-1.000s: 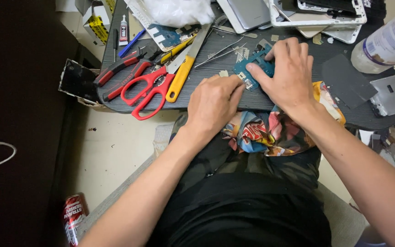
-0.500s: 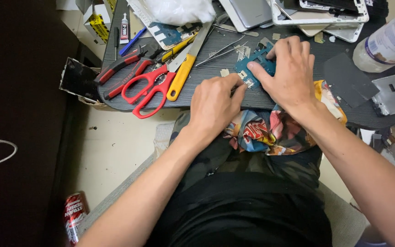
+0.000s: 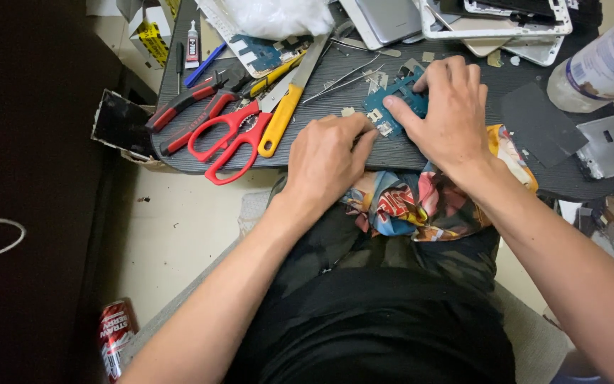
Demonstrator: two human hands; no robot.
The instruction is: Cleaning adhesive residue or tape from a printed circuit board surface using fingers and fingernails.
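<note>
My right hand (image 3: 453, 117) lies spread over a small blue circuit board (image 3: 392, 110) at the upper middle of the frame, fingers flat and thumb pressed to its near edge, pinning it to the dark worktop (image 3: 321, 153). My left hand (image 3: 328, 160) sits just beside it, loosely curled, fingertips touching the board's lower left corner; whether it pinches some small part I cannot tell. The board lies bare, out of any casing, with tiny loose bits around it, so I judge the stripping-down well under way, with work on the board itself left. To the left, untouched, lie red scissors (image 3: 229, 139), a yellow-handled knife (image 3: 282, 117) and red-handled pliers (image 3: 182, 107); tweezers (image 3: 342, 78) lie above my left hand. A patterned cloth (image 3: 421, 203) covers my lap.
</note>
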